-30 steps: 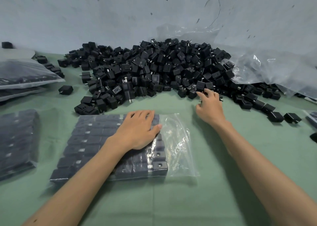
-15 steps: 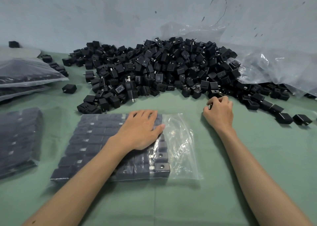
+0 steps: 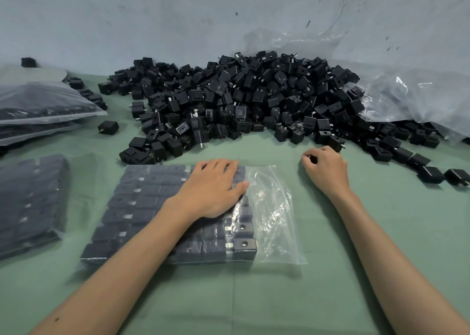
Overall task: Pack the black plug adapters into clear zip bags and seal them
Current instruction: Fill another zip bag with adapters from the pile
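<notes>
Steadiness matters most here. My left hand lies flat with straight fingers on the zip bag, pressing down on the packed rows inside it. My right hand is well apart from it, off the bag's right side and about level with its far edge. Its fingers are curled round what I take to be one adapter. Only a sliver of black shows between thumb and fingers, so I can't tell which way it faces. The loose heap lies just beyond the bag, and the finished bags lie to the bag's left on the green cloth.

The bag's right part is bare, crinkled film, and the rows stop short of it. I judge that the next piece goes there, at the end of a row.

To do it well, I'd turn the adapter in my fingers before it reaches the bag, so its prongs lie like those of the pieces at the bag's near right corner. I'd go in low under the film and not poke at it, since prongs could snag or pierce the plastic. The flat hand should bear down just enough that the rows don't buckle or slide toward the bag's left. I'd leave a free margin at the bag's right edge, because a bulging mouth probably won't zip shut.
</notes>
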Demonstrator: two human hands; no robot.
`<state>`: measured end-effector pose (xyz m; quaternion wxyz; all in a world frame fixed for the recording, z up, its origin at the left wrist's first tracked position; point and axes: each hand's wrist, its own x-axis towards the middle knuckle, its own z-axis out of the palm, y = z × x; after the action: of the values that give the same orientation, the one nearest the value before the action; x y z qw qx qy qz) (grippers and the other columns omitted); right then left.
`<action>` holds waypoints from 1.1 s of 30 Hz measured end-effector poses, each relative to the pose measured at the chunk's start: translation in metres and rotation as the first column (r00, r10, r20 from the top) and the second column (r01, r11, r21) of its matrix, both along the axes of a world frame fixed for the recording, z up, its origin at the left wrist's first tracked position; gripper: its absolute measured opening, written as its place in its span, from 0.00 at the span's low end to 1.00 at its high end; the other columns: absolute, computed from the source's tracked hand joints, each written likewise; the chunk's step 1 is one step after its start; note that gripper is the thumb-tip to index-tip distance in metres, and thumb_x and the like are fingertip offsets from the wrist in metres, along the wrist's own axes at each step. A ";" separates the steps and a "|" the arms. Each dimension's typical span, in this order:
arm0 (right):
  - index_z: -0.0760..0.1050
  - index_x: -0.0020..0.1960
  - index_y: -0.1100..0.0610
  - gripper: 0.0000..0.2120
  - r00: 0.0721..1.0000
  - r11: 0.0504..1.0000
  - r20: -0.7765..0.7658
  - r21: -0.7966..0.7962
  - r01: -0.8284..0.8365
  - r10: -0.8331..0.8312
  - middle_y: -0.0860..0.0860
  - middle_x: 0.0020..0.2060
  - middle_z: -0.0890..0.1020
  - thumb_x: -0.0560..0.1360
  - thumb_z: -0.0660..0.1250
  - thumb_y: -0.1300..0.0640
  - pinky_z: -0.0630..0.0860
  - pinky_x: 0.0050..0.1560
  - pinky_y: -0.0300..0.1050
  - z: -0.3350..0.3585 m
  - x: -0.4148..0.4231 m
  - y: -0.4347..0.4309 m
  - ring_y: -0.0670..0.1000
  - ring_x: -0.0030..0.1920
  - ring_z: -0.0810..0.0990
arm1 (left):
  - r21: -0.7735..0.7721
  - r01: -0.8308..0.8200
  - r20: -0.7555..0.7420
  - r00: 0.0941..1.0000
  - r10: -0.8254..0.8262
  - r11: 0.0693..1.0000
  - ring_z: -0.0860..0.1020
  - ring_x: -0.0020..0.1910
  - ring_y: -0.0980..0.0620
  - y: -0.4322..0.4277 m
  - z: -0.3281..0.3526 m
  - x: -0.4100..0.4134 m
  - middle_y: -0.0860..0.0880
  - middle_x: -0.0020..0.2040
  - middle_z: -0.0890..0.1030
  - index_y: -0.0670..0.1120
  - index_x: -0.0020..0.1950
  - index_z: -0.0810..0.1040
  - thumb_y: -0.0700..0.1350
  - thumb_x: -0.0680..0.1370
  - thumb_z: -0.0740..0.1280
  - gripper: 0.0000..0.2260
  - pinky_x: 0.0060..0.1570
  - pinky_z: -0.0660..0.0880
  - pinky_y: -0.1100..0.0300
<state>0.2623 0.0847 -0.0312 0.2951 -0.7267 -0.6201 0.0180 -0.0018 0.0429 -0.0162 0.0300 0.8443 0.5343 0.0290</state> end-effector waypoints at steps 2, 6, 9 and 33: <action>0.82 0.49 0.54 0.08 0.997 0.997 -0.016 0.001 -0.077 0.077 0.55 0.46 0.78 0.76 0.65 0.54 0.60 0.45 0.43 0.003 -0.004 -0.010 0.57 0.48 0.76 | -0.002 0.000 0.005 1.000 0.000 1.000 0.56 0.74 0.51 0.000 0.000 0.001 0.49 0.76 0.59 0.47 0.78 0.52 0.64 0.77 0.41 0.34 0.71 0.50 0.53; 0.82 0.48 0.54 0.05 0.962 0.974 -0.169 -0.023 -0.223 0.216 0.53 0.46 0.78 0.74 0.70 0.56 0.67 0.48 0.39 0.009 -0.007 -0.037 0.51 0.47 0.75 | -0.001 -0.003 -0.003 1.000 0.003 1.000 0.56 0.74 0.51 0.000 0.001 0.000 0.49 0.76 0.59 0.47 0.78 0.52 0.65 0.76 0.40 0.35 0.71 0.50 0.53; 0.81 0.55 0.54 0.12 0.915 0.963 -0.307 0.007 -0.271 0.260 0.51 0.50 0.77 0.73 0.69 0.63 0.68 0.45 0.26 0.007 -0.004 -0.058 0.50 0.47 0.76 | -0.001 -0.002 0.000 1.000 0.002 1.000 0.56 0.74 0.51 -0.001 0.000 0.001 0.49 0.76 0.59 0.47 0.78 0.52 0.65 0.75 0.39 0.36 0.71 0.50 0.53; 0.78 0.41 0.46 0.07 0.810 0.951 -0.503 0.098 -0.292 0.301 0.42 0.33 0.79 0.77 0.66 0.50 0.69 0.35 0.27 -0.003 -0.002 -0.057 0.38 0.27 0.74 | -0.014 -0.012 -0.038 0.999 0.012 1.000 0.57 0.74 0.51 0.004 0.001 0.001 0.49 0.76 0.59 0.47 0.78 0.51 0.65 0.75 0.39 0.36 0.70 0.52 0.53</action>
<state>0.2608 0.0275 -0.0338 0.4484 -0.5875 -0.6249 0.2513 -0.0011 0.0465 -0.0155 0.0255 0.8413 0.5399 0.0094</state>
